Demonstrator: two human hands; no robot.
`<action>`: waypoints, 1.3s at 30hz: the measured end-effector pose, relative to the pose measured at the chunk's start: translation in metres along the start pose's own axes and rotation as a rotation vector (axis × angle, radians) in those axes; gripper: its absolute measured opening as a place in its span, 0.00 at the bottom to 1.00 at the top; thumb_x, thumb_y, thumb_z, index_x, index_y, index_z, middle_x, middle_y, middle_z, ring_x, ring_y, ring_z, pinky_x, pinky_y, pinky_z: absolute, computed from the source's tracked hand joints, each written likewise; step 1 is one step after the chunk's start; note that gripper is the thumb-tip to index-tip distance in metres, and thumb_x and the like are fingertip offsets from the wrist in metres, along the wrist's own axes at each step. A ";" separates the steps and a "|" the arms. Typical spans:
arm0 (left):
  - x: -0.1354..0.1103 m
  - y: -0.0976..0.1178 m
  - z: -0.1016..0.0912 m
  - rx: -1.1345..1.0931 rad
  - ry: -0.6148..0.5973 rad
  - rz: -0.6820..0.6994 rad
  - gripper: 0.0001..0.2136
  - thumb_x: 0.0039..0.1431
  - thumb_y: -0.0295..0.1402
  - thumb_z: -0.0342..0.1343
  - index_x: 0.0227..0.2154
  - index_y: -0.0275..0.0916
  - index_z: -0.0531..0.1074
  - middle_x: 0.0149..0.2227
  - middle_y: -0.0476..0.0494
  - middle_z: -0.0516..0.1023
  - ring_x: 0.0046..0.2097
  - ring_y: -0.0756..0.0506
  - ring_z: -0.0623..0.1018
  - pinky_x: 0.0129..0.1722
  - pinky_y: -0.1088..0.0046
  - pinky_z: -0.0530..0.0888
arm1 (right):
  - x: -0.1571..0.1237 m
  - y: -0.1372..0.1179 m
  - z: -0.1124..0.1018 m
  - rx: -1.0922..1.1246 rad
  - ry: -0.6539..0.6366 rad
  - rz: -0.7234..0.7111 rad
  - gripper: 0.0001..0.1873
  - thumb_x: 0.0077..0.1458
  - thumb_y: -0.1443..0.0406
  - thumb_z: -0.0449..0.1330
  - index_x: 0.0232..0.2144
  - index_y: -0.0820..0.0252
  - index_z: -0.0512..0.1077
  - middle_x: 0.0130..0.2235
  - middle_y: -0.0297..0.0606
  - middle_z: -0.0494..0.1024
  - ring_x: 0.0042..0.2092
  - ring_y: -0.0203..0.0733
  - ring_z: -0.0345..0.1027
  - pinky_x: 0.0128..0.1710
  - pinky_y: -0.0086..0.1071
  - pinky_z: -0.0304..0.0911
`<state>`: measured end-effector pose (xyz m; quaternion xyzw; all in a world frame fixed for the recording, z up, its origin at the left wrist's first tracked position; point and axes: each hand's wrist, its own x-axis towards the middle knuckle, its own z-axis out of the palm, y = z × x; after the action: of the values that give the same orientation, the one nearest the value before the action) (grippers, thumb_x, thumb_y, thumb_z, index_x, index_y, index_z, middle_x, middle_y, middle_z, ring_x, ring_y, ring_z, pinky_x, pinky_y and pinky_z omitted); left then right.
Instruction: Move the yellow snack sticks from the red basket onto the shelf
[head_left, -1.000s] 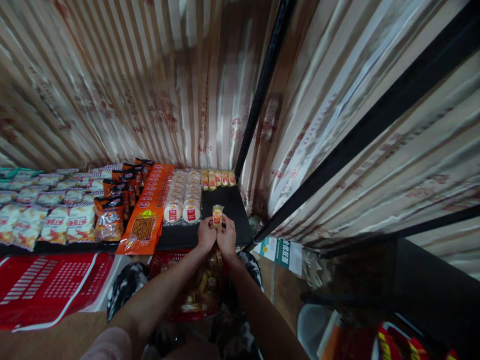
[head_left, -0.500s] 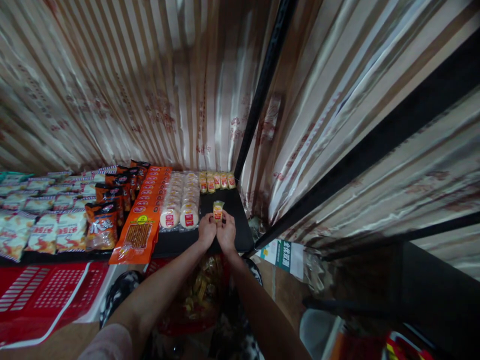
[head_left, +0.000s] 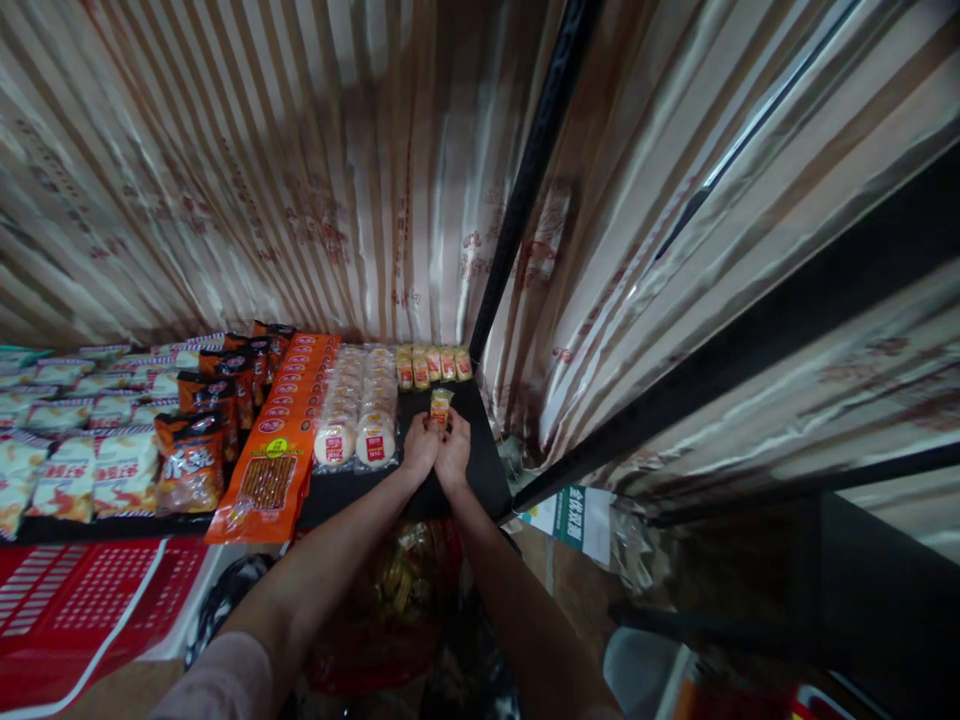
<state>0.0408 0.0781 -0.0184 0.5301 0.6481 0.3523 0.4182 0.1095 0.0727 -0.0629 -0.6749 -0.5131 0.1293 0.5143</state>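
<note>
My left hand and my right hand are side by side over the black shelf, both pinching one small yellow snack packet that stands upright above my fingers. Just beyond it, a row of several similar yellow packets lines the back of the shelf. Stacked round white cakes in clear wrap lie immediately left of my left hand.
Orange stick-snack bags, dark orange bags and pale bags fill the shelf to the left. A striped curtain hangs behind. A black shelf post rises at right. A red basket and a bag of snacks sit below.
Both hands have carried the yellow packet farther back on the shelf, closer to the row of similar packets. The view has shifted slightly.
</note>
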 end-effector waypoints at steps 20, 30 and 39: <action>0.050 0.005 0.020 -0.088 -0.053 0.077 0.15 0.60 0.33 0.43 0.46 0.36 0.68 0.47 0.40 0.74 0.47 0.48 0.73 0.49 0.73 0.67 | 0.049 0.015 0.028 -0.002 0.041 0.006 0.21 0.51 0.66 0.48 0.48 0.65 0.66 0.46 0.48 0.70 0.48 0.44 0.62 0.48 0.39 0.58; 0.072 0.006 0.024 -0.049 -0.065 0.083 0.14 0.59 0.32 0.44 0.44 0.39 0.70 0.45 0.43 0.76 0.47 0.46 0.73 0.49 0.71 0.66 | 0.063 0.018 0.036 0.013 0.050 0.021 0.22 0.51 0.67 0.48 0.49 0.63 0.65 0.46 0.47 0.69 0.48 0.44 0.61 0.48 0.39 0.58; 0.074 0.005 0.021 -0.076 -0.067 0.089 0.16 0.58 0.32 0.45 0.48 0.40 0.68 0.48 0.42 0.74 0.50 0.46 0.72 0.50 0.71 0.65 | 0.071 0.023 0.044 -0.013 0.029 -0.022 0.23 0.49 0.69 0.49 0.50 0.66 0.64 0.47 0.50 0.68 0.50 0.45 0.60 0.50 0.41 0.57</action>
<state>0.0551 0.1516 -0.0347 0.5534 0.5958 0.3770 0.4435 0.1227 0.1567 -0.0758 -0.6743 -0.5139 0.1106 0.5186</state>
